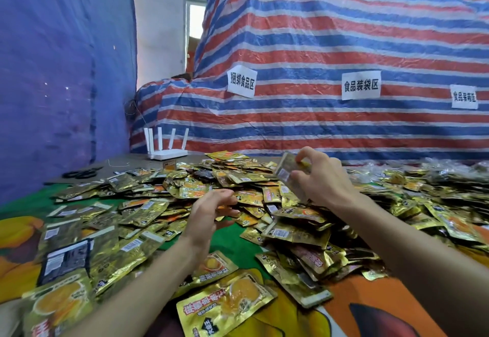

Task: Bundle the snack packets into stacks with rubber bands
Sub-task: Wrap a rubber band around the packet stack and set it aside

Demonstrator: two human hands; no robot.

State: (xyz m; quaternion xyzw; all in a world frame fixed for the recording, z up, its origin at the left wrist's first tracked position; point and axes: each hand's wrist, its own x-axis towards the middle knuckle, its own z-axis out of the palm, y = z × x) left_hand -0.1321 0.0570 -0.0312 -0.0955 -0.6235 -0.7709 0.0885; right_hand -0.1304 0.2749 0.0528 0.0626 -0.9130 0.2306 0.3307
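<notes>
Head cam, L→R. Blue tarp (53, 71) hangs along left side. Worktop (132, 162) far-left corner: black scissors (82, 173), w/ a thin pale loop (117, 165) near them, can't tell if it's a rubber band. White router (166, 152) w/ 5 antennas sits at far edge, in front of striped tarp (317, 45); paper labels (361, 85) stuck on that tarp. Printed cloth (232, 241), green/orange, covers near part of worktop. Gold snack packets (137, 212) lie loose across it, left edge to right edge, piled thickest mid + right. Left hand (209, 212) over pile centre, fingers loosely curved, empty; contact w/ pile unclear. Right hand (324, 177) raised above pile, right of centre, thumb + fingers clamped on held packets (285, 172): small stack, tilted, blurred, count unclear.
</notes>
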